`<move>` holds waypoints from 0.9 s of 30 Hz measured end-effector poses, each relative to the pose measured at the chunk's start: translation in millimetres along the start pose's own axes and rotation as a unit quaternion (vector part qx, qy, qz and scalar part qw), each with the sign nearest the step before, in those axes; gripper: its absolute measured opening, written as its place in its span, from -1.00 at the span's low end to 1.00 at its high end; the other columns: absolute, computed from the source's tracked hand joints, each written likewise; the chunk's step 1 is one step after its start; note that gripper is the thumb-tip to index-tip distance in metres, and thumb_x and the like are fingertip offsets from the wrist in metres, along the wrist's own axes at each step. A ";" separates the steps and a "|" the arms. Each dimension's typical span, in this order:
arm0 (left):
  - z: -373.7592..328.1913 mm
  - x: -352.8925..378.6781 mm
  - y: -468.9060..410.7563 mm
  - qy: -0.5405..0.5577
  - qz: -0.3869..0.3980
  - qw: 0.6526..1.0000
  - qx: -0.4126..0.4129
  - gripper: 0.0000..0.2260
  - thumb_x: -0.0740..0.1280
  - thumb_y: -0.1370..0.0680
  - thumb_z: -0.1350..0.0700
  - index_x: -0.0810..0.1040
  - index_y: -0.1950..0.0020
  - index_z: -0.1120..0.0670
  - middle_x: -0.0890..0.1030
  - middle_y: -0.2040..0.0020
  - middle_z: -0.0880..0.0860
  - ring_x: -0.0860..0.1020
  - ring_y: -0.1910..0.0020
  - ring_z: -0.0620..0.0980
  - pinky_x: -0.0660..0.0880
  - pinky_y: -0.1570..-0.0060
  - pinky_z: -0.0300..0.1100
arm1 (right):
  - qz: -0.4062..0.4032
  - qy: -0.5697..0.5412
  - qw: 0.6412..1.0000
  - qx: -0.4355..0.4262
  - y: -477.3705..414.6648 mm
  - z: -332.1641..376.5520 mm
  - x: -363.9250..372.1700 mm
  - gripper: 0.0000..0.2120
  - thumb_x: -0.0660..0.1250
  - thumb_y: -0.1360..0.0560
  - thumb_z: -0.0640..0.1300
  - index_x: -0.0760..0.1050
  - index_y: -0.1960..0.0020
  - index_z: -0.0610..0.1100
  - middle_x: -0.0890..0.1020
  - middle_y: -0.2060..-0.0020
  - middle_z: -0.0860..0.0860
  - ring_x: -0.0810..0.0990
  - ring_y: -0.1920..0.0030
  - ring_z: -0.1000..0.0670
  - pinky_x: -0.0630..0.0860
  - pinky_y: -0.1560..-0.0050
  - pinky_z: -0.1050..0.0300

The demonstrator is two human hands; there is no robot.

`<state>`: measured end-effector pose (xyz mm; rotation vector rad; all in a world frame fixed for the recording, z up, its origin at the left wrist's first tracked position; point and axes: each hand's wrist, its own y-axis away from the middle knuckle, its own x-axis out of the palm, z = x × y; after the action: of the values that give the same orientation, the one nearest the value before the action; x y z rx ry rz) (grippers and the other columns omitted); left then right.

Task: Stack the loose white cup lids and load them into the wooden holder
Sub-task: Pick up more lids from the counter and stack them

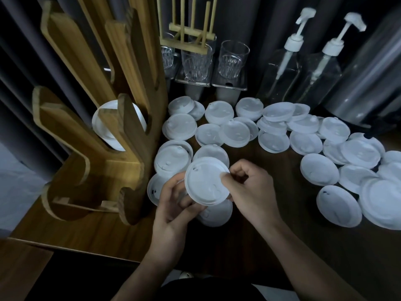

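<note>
A white cup lid (205, 181) is held up over the table's near middle. My left hand (173, 200) grips it from below and left, fingers curled under its rim. My right hand (249, 187) pinches its right edge with thumb and fingers. Several loose white lids (234, 132) lie scattered over the dark table, from the middle to the far right. The wooden holder (104, 135) stands at the left, and a stack of white lids (104, 127) sits in one of its slots.
Clear glasses (196, 61) on small trays and a wooden rack stand at the back. Two clear pump bottles (319, 68) and a large clear container (368, 88) stand at the back right. The table's front edge (76, 246) runs below the holder.
</note>
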<state>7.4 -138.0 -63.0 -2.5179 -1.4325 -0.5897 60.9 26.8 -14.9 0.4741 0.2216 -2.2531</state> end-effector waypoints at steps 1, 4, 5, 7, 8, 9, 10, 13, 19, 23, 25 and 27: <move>-0.1 -0.7 -0.1 0.013 0.004 1.000 -0.003 -0.35 0.48 -0.41 0.14 0.39 -0.48 0.13 0.60 -0.38 0.15 0.57 -0.38 0.20 0.59 -0.26 0.12 | 0.000 0.007 1.000 -0.008 0.7 -1.2 1.1 -0.80 0.47 -0.51 -0.23 0.53 0.25 -0.11 0.57 0.43 0.13 0.56 0.43 0.16 0.64 0.31 0.08; 1.7 -0.6 -0.7 0.014 0.001 1.000 0.001 -0.44 0.44 -0.48 0.11 0.41 -0.46 0.10 0.62 -0.36 0.13 0.59 -0.37 0.17 0.61 -0.23 0.11 | -0.006 0.031 0.999 -0.038 1.9 -4.8 2.4 -0.78 0.48 -0.48 -0.24 0.50 0.27 -0.09 0.55 0.39 0.11 0.50 0.36 0.16 0.45 0.30 0.33; 2.6 -0.4 -1.0 0.008 -0.009 1.000 0.003 -0.48 0.43 -0.51 0.11 0.42 -0.45 0.10 0.63 -0.35 0.13 0.60 -0.35 0.17 0.63 -0.20 0.07 | -0.008 0.037 0.998 -0.042 1.7 -5.8 2.3 -0.80 0.48 -0.46 -0.24 0.51 0.26 -0.08 0.57 0.36 0.10 0.52 0.32 0.15 0.45 0.26 0.35; 3.6 0.4 -0.9 -0.001 -0.021 1.000 0.003 -0.52 0.43 -0.53 0.09 0.44 -0.43 0.09 0.65 -0.32 0.14 0.61 -0.34 0.17 0.65 -0.16 0.01 | -0.001 0.036 0.999 -0.033 0.7 -6.0 1.0 -0.85 0.50 -0.44 -0.22 0.54 0.16 -0.06 0.63 0.23 0.09 0.59 0.19 0.13 0.49 0.16 0.35; 3.8 1.1 -0.5 -0.005 -0.020 1.000 0.003 -0.53 0.43 -0.52 0.06 0.47 -0.42 0.07 0.65 -0.31 0.15 0.61 -0.33 0.17 0.64 -0.16 0.00 | 0.010 0.023 0.999 -0.023 0.1 -5.7 -0.2 -0.85 0.51 -0.44 -0.20 0.57 0.08 -0.03 0.65 0.15 0.10 0.62 0.12 0.14 0.52 0.12 0.34; 4.0 1.1 -0.2 -0.010 -0.019 1.000 0.003 -0.55 0.43 -0.51 0.04 0.50 -0.40 0.04 0.66 -0.31 0.15 0.62 -0.33 0.17 0.64 -0.16 0.00 | 0.024 0.004 1.000 -0.013 -0.4 -5.4 -1.5 -0.82 0.51 -0.46 -0.17 0.59 0.00 0.01 0.68 0.09 0.13 0.64 0.07 0.15 0.54 0.08 0.34; 3.5 1.3 -0.1 -0.014 -0.017 1.000 0.004 -0.58 0.42 -0.51 0.03 0.53 -0.38 0.00 0.67 -0.30 0.15 0.62 -0.32 0.17 0.64 -0.18 0.01 | 0.039 -0.015 0.999 -0.006 -1.1 -4.5 -2.9 -0.80 0.51 -0.48 -0.14 0.61 -0.07 0.04 0.70 0.05 0.15 0.66 0.02 0.18 0.57 0.05 0.33; 3.6 0.7 0.1 -0.021 -0.006 1.000 0.005 -0.60 0.41 -0.53 0.04 0.55 -0.37 -0.01 0.67 -0.30 0.15 0.62 -0.33 0.16 0.62 -0.23 0.00 | 0.071 -0.053 0.996 -0.001 -1.3 -0.5 -5.7 -0.87 0.48 -0.55 -0.09 0.67 -0.09 0.05 0.75 0.04 0.17 0.70 -0.03 0.19 0.61 0.01 0.30; 3.1 1.0 1.8 -0.015 -0.002 1.000 0.006 -0.56 0.38 -0.55 0.04 0.49 -0.41 0.13 0.67 -0.31 0.16 0.60 -0.36 0.15 0.59 -0.25 -0.07 | 0.085 -0.075 0.994 -0.001 3.4 -3.6 -7.6 -0.88 0.45 -0.58 -0.18 0.69 -0.05 0.01 0.76 0.08 0.17 0.71 0.00 0.20 0.56 0.06 0.38; 4.0 -0.2 2.7 -0.037 0.001 0.999 0.005 -0.63 0.37 -0.60 0.08 0.50 -0.40 0.10 0.68 -0.29 0.08 0.61 -0.35 0.10 0.57 -0.30 0.04 | 0.090 -0.072 0.993 -0.006 3.8 -7.3 -7.9 -0.84 0.45 -0.58 -0.20 0.68 -0.11 0.01 0.76 0.03 0.17 0.71 -0.06 0.17 0.60 -0.05 0.30; 3.5 0.1 2.7 -0.049 0.000 0.999 0.004 -0.67 0.32 -0.60 0.08 0.51 -0.37 0.07 0.70 -0.26 0.01 0.63 -0.32 0.06 0.61 -0.25 0.01 | 0.088 -0.070 0.994 -0.005 3.9 -7.9 -7.0 -0.82 0.45 -0.57 -0.20 0.68 -0.14 -0.01 0.76 0.02 0.16 0.71 -0.08 0.16 0.62 -0.09 0.25; 3.5 0.2 2.4 -0.048 -0.003 0.999 0.006 -0.74 0.32 -0.65 0.11 0.52 -0.34 0.06 0.71 -0.24 -0.01 0.64 -0.30 0.04 0.63 -0.21 -0.01 | 0.079 -0.076 0.994 -0.005 4.1 -7.5 -5.8 -0.81 0.45 -0.56 -0.22 0.68 -0.14 -0.02 0.76 0.03 0.16 0.71 -0.06 0.16 0.61 -0.07 0.27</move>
<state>10.4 -137.9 -66.0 -2.5658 -1.4720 -0.4652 69.5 30.4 -19.4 0.3024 0.1124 -2.1206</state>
